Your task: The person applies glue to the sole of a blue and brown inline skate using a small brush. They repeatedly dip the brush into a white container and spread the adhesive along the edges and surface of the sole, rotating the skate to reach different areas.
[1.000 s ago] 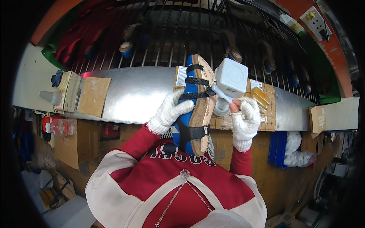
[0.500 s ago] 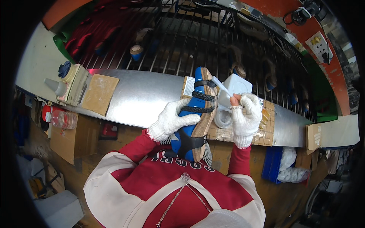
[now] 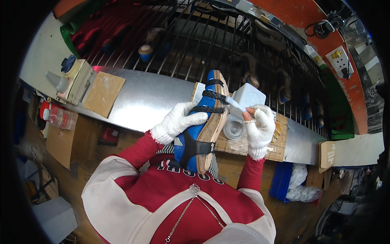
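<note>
A sandal on a blue last [image 3: 199, 129], with black straps, some of them braided, and a cork-coloured sole edge, stands tilted upright before my chest. My gloved left hand [image 3: 178, 121] grips it around the blue side, thumb across the front. In my gloved right hand [image 3: 261, 132], thumb and finger pinch a slim white brush-like tool [image 3: 237, 104]; bare fingertips poke out of the glove. The tool's tip meets the sole edge beside a braided strap; whether it touches is hard to tell. Behind it are a white square plastic container [image 3: 251, 96] and a small clear cup [image 3: 233, 129].
A metal ledge [image 3: 142, 97] runs across, with a brown board [image 3: 103, 93] at left and a cardboard sheet [image 3: 280, 140] under the containers. Beyond is a rack of metal bars [image 3: 185, 67] carrying more lasted shoes. A blue crate [image 3: 281, 183] sits low at right.
The sandal has turned slightly, showing more of its sole edge. The white tool's tip has moved down along that edge from the top strap to a braided strap. The view has shifted a little.
</note>
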The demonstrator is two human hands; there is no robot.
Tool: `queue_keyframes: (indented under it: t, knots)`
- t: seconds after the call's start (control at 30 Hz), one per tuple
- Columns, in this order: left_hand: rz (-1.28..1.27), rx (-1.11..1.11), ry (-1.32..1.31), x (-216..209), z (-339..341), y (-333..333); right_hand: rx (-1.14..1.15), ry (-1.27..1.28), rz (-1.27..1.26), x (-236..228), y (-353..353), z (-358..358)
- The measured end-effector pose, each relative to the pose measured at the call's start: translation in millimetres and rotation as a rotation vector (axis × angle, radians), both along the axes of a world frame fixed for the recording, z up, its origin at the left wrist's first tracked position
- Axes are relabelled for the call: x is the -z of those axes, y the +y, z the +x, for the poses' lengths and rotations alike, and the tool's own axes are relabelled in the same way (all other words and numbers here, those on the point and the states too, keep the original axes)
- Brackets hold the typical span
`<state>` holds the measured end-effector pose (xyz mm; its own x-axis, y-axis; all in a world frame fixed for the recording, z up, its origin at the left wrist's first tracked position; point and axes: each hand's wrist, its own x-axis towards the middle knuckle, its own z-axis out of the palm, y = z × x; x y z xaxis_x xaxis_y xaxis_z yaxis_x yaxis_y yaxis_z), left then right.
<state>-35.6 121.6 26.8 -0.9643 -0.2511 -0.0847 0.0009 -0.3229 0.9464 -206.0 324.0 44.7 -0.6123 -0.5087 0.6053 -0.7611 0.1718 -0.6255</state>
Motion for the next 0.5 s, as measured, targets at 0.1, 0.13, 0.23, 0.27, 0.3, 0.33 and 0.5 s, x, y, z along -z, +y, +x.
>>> queue_keyframes:
  t: [0.1,0.13,0.23,0.27,0.3,0.33,0.5]
  knots:
    - [0.015,0.018,-0.046,-3.2,0.0,0.6,0.027,0.088,0.007,-0.3,1.1,0.5]
    - [0.02,0.015,-0.055,-4.0,-0.2,1.5,0.035,0.115,0.014,-0.9,1.1,0.9]
    - [0.043,0.001,-0.052,-4.6,-1.3,6.1,0.077,0.146,-0.004,-4.7,-0.2,1.9]
    - [0.055,-0.01,-0.032,-4.3,-2.3,7.9,0.095,0.184,0.0,-6.1,0.0,2.5]
    - [0.067,-0.023,-0.012,-3.9,-3.4,8.9,0.115,0.22,0.015,-7.0,-0.9,2.4]
    - [0.057,-0.023,-0.002,-3.6,-4.0,9.4,0.133,0.263,0.017,-7.8,-0.7,3.0]
    - [0.095,-0.016,-0.002,-1.5,0.5,13.8,0.11,0.231,0.027,-5.8,8.7,12.2]
